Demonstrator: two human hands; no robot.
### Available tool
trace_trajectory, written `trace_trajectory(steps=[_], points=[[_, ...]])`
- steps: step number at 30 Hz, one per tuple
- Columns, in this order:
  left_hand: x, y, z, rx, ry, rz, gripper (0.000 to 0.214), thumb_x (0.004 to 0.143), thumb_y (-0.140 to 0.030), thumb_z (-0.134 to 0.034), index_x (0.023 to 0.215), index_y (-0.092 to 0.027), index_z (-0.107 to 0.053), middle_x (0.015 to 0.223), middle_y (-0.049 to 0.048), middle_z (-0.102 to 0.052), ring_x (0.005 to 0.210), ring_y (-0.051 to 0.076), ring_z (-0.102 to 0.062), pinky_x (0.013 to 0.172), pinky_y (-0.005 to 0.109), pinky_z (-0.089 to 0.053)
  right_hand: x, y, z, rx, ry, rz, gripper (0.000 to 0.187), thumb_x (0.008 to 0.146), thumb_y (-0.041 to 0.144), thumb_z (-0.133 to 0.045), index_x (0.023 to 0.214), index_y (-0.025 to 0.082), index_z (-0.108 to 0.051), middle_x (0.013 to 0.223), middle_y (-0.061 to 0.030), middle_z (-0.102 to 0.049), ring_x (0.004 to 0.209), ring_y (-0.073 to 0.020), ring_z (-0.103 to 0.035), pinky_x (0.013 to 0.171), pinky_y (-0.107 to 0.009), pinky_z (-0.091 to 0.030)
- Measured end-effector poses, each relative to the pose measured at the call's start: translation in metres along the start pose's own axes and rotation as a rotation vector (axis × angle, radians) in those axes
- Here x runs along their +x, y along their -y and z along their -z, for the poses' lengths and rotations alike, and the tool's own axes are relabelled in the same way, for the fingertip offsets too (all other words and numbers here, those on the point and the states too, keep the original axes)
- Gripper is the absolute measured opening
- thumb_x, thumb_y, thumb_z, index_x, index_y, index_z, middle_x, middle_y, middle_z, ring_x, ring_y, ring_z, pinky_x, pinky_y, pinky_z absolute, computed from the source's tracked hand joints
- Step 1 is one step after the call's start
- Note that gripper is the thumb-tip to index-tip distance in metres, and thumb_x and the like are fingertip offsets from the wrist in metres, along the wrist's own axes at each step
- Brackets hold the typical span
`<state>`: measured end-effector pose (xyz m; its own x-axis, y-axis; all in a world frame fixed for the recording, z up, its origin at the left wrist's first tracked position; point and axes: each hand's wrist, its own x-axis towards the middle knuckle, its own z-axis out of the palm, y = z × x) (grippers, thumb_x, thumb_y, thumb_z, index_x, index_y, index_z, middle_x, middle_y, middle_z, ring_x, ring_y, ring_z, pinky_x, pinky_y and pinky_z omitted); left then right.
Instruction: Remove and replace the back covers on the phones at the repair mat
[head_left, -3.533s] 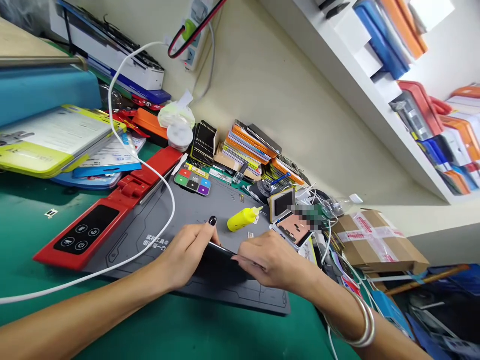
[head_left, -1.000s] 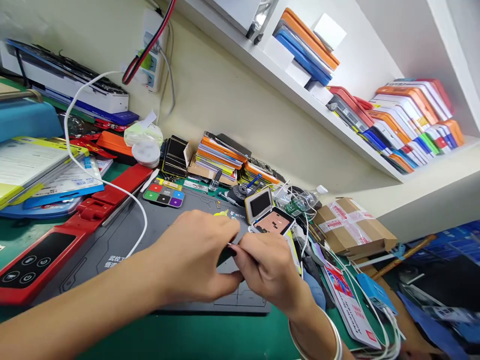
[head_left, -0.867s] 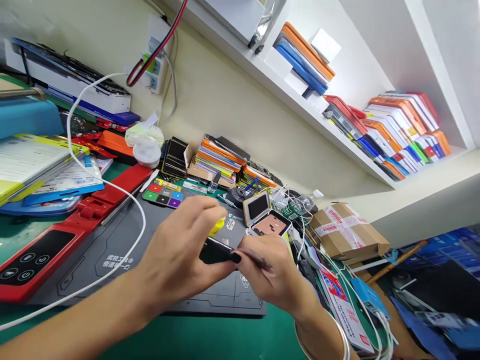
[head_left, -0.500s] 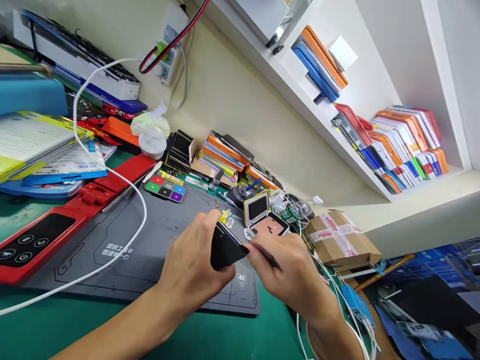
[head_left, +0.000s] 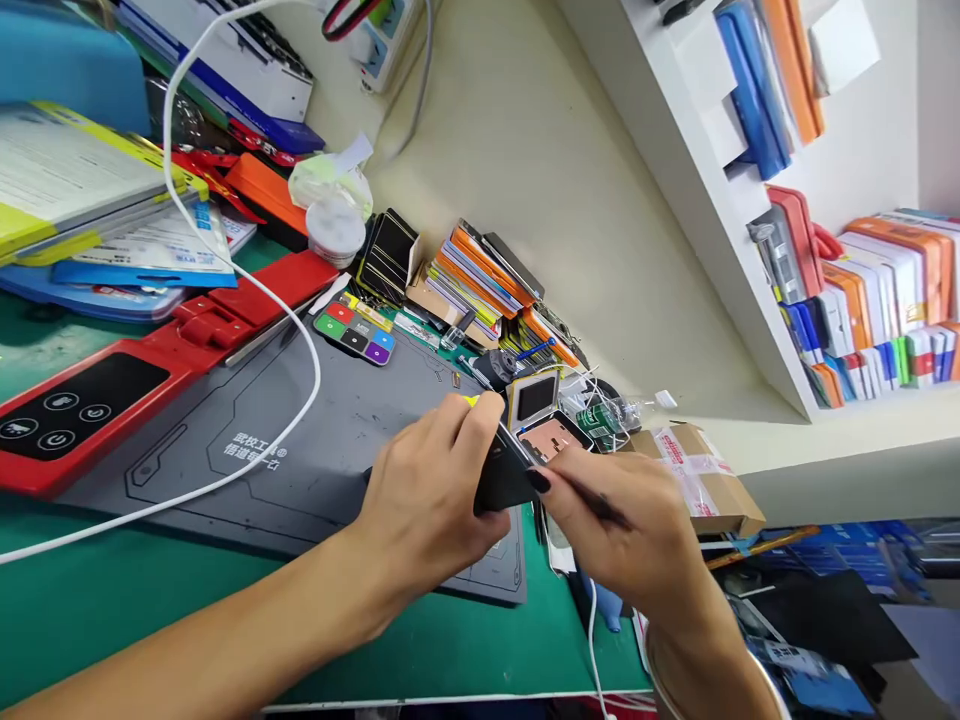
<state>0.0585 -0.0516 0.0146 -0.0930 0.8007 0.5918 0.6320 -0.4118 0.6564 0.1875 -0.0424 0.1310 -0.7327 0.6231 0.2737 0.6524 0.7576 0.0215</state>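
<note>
My left hand [head_left: 435,475] is wrapped round a black smartphone [head_left: 504,480], tilted above the grey work mat [head_left: 300,490]. The phone's long edge faces my right hand, and the left fingers cover much of it. My right hand [head_left: 630,510] is closed in a pinch at the phone's lower right corner. A thin dark tool [head_left: 604,508] shows between its thumb and fingers; its exact kind is hidden. A dark tip at the right thumb meets the phone's edge. Behind the hands lies an open phone-sized tray [head_left: 555,435] with a copper-coloured inside.
A red lamp-like device with touch buttons [head_left: 97,400] lies on the left, crossed by a white cable [head_left: 311,350]. Stacked phone parts [head_left: 480,280] line the wall. A taped cardboard box [head_left: 705,475] stands right. White shelving [head_left: 750,360] overhangs the bench.
The view has turned and shifted, so the bench front edge now shows. Both hands and the phone sit farther right in the picture, still held together in nearly the same grip.
</note>
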Motion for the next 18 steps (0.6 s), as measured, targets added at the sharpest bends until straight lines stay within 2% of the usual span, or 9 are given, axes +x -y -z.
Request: trace_trajectory(steps=[6,9,13,18], points=[[-0.002,0.001,0.003,-0.045,0.029,-0.014,0.063,0.065,-0.025,-0.056,0.122,-0.021,-0.029,0.100,0.0061,-0.058,0.082,0.023,-0.063,0.062,0.034,-0.053,-0.008,-0.005,0.006,0.049,0.094,-0.080,0.026,0.091,0.021,-0.051,0.066,0.017,-0.058,0.049,0.0042,-0.050,0.043,-0.0068,-0.042,0.044,-0.022,-0.031],[-0.003,0.002,0.004,-0.052,0.023,0.002,0.065,0.065,-0.025,-0.056,0.123,-0.021,-0.028,0.101,0.0059,-0.058,0.082,0.023,-0.063,0.063,0.034,-0.053,-0.017,-0.002,-0.004,0.008,-0.017,-0.058,0.029,0.093,0.022,-0.050,0.064,0.017,-0.057,0.047,0.0054,-0.047,0.040,-0.0063,-0.039,0.043,-0.022,-0.029],[-0.002,0.002,0.003,-0.062,0.045,0.020,0.068,0.064,-0.025,-0.057,0.124,-0.023,-0.027,0.102,0.0052,-0.058,0.085,0.023,-0.063,0.065,0.034,-0.052,-0.031,0.005,-0.024,-0.112,-0.210,-0.108,0.029,0.093,0.020,-0.050,0.065,0.018,-0.055,0.047,0.0048,-0.046,0.040,-0.0070,-0.040,0.044,-0.023,-0.029],[-0.001,0.002,0.001,-0.060,0.051,0.013,0.070,0.064,-0.027,-0.058,0.125,-0.024,-0.026,0.102,0.0046,-0.058,0.087,0.023,-0.062,0.066,0.034,-0.052,-0.039,0.007,-0.043,-0.176,-0.348,-0.131,0.031,0.094,0.018,-0.048,0.063,0.019,-0.050,0.047,0.0041,-0.044,0.042,-0.0083,-0.038,0.047,-0.026,-0.027]])
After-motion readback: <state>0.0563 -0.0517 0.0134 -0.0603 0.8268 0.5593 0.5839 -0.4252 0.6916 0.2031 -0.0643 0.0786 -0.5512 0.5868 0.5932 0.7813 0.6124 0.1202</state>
